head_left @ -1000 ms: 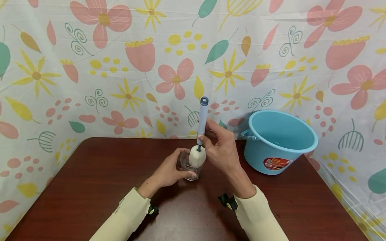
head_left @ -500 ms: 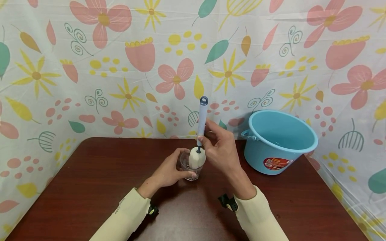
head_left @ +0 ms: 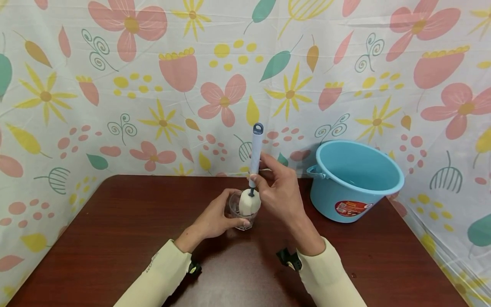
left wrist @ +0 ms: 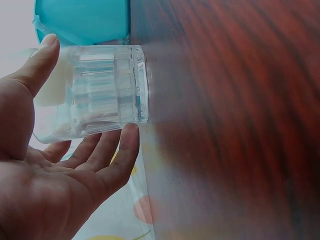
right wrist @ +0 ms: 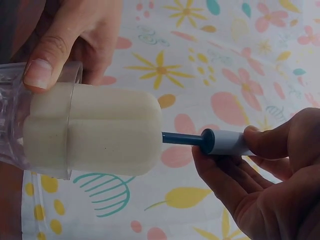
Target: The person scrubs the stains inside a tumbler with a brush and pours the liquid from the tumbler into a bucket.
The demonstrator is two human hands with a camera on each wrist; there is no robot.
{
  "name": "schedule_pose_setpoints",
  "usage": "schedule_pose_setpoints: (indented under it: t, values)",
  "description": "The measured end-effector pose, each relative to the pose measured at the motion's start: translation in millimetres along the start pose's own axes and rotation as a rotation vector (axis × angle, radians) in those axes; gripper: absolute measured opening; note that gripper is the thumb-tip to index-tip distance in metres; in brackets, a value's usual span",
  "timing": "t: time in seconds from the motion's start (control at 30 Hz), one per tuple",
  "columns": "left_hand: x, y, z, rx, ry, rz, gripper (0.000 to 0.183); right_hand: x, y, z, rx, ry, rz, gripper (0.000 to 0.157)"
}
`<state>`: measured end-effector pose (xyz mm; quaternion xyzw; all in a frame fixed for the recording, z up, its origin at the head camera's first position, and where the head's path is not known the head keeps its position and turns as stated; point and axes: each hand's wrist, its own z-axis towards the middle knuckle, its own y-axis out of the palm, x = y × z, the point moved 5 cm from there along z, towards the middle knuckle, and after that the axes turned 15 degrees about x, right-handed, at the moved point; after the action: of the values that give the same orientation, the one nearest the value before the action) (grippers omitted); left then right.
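Note:
A clear drinking glass (left wrist: pixel 95 95) stands upright on the table, and my left hand (head_left: pixel 215 215) holds it between thumb and fingers. Partway inside its mouth sits the white sponge head (right wrist: pixel 110 130) of a cup brush, the upper part sticking out above the rim. My right hand (head_left: pixel 283 187) pinches the brush's pale blue handle (head_left: pixel 256 149) near its lower end. The handle points up, leaning slightly right at the top, with a dark hanging loop. In the right wrist view, a thin dark blue stem (right wrist: pixel 182 138) joins sponge and handle.
A light blue bucket (head_left: pixel 356 187) with a red label stands on the table's right side, right of my right hand. The dark brown wooden table (head_left: pixel 126 238) reaches back to a floral-print cloth (head_left: pixel 215 55) hanging behind it.
The cup brush has sunk slightly lower into the glass and shifted a little left, my right hand moving with it. My left hand and the glass look still.

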<state>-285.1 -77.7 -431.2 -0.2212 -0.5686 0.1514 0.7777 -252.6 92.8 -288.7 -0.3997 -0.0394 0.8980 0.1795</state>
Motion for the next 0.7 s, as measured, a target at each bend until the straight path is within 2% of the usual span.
schedule_pose_setpoints:
  t: [0.7]
  values:
    - [0.3,-0.2,0.1,0.008,0.000,-0.025,0.086,5.1,0.2,0.3,-0.014,0.078,0.117,0.047]
